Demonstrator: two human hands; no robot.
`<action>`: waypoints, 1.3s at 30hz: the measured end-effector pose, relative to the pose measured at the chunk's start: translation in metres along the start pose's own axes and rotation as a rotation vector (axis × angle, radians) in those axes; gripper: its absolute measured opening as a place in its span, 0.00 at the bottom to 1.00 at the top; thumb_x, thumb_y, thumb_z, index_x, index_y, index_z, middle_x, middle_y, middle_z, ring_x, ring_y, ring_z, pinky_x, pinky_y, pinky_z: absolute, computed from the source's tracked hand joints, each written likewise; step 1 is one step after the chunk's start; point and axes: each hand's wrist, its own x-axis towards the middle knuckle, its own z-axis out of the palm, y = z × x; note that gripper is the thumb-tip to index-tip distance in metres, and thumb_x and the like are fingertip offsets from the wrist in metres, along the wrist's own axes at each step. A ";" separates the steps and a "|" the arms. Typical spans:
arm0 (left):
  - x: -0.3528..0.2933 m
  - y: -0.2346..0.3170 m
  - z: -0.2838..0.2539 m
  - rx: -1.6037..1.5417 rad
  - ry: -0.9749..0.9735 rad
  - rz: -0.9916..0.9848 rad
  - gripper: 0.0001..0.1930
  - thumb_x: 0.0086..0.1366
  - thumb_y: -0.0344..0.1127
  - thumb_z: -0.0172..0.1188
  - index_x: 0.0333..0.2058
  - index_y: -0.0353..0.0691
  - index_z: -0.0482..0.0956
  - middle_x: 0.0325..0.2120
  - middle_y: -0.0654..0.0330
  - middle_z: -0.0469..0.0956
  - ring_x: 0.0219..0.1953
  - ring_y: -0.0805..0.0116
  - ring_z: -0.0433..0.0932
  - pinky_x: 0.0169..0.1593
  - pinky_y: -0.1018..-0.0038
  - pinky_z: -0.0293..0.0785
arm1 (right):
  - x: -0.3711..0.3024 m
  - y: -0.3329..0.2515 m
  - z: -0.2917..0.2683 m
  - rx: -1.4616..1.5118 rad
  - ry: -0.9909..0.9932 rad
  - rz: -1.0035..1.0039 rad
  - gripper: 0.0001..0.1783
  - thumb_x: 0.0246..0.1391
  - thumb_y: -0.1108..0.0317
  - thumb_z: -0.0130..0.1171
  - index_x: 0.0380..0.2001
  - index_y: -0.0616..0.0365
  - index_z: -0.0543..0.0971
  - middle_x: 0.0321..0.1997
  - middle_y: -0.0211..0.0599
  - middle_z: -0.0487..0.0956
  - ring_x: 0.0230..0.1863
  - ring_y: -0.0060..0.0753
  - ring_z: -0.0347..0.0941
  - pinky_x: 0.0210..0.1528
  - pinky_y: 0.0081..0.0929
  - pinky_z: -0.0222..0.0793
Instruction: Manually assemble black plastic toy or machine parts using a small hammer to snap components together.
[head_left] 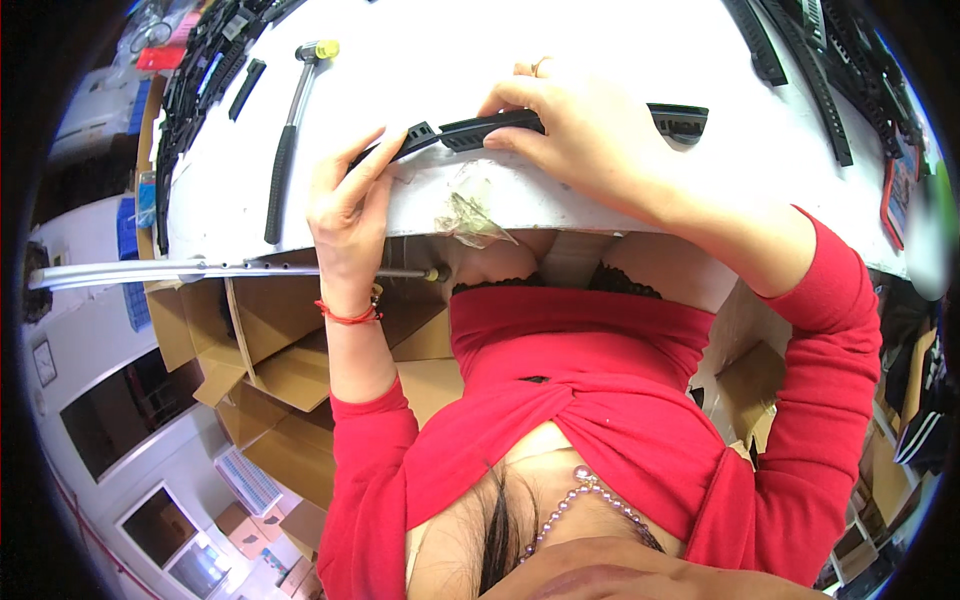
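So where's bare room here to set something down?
The white table is widely bare beyond your left hand and right hand, between the hammer and the black strips at right. A narrower patch separates hammer and left hand. Both sides are crowded: black heap left, those strips right.

Black strip (490, 131) over the table (400, 60): middle hidden by the right hand (585, 125), left end partly by the left hand (345, 205). Table's left: strip pile (205, 85), cut off above. Table's right: pale shape (928, 240), from here too blurred to identify.
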 end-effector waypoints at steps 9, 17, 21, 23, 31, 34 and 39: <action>-0.006 0.002 -0.010 -0.521 -0.172 -0.305 0.13 0.57 0.25 0.67 0.43 0.38 0.86 0.45 0.57 0.82 0.48 0.64 0.76 0.53 0.71 0.70 | 0.000 0.003 0.001 0.026 -0.013 0.023 0.11 0.53 0.60 0.62 0.38 0.52 0.81 0.39 0.39 0.78 0.42 0.45 0.77 0.44 0.39 0.72; 0.000 0.006 -0.016 -0.355 -0.089 -0.295 0.13 0.57 0.24 0.67 0.42 0.38 0.86 0.43 0.58 0.83 0.49 0.67 0.76 0.55 0.72 0.69 | 0.000 0.002 0.003 -0.003 0.004 0.000 0.11 0.52 0.60 0.62 0.37 0.51 0.80 0.39 0.39 0.78 0.42 0.44 0.77 0.44 0.39 0.72; 0.004 0.008 -0.024 -0.235 -0.275 -0.211 0.11 0.57 0.24 0.67 0.40 0.34 0.85 0.38 0.61 0.83 0.47 0.71 0.77 0.51 0.75 0.71 | -0.001 0.004 0.002 -0.018 0.022 -0.007 0.11 0.52 0.59 0.63 0.37 0.51 0.80 0.39 0.39 0.78 0.42 0.44 0.77 0.43 0.39 0.72; -0.002 0.004 -0.025 -0.355 -0.276 -0.281 0.10 0.58 0.23 0.66 0.39 0.34 0.85 0.37 0.61 0.83 0.44 0.73 0.77 0.49 0.77 0.71 | 0.000 0.004 0.002 -0.023 0.024 -0.013 0.11 0.52 0.59 0.63 0.37 0.51 0.80 0.39 0.39 0.78 0.42 0.44 0.77 0.43 0.39 0.72; 0.008 -0.007 -0.010 -0.470 -0.109 -0.311 0.13 0.58 0.19 0.65 0.43 0.35 0.85 0.36 0.60 0.83 0.39 0.76 0.78 0.43 0.82 0.73 | 0.000 0.001 -0.001 0.052 -0.022 0.055 0.12 0.51 0.60 0.63 0.37 0.52 0.81 0.40 0.41 0.79 0.43 0.46 0.77 0.46 0.40 0.72; 0.014 -0.010 -0.008 -0.493 -0.159 -0.306 0.13 0.58 0.20 0.65 0.42 0.35 0.85 0.38 0.59 0.83 0.40 0.76 0.78 0.44 0.81 0.74 | 0.001 0.000 -0.002 0.052 -0.046 0.067 0.12 0.51 0.61 0.63 0.38 0.53 0.82 0.40 0.42 0.79 0.44 0.46 0.77 0.46 0.40 0.72; 0.034 -0.012 -0.014 -0.480 -0.278 -0.217 0.12 0.59 0.20 0.64 0.42 0.35 0.85 0.38 0.60 0.82 0.40 0.75 0.78 0.45 0.81 0.74 | 0.010 -0.007 -0.001 0.049 -0.067 0.129 0.14 0.51 0.58 0.65 0.38 0.54 0.83 0.38 0.40 0.80 0.42 0.44 0.77 0.46 0.36 0.72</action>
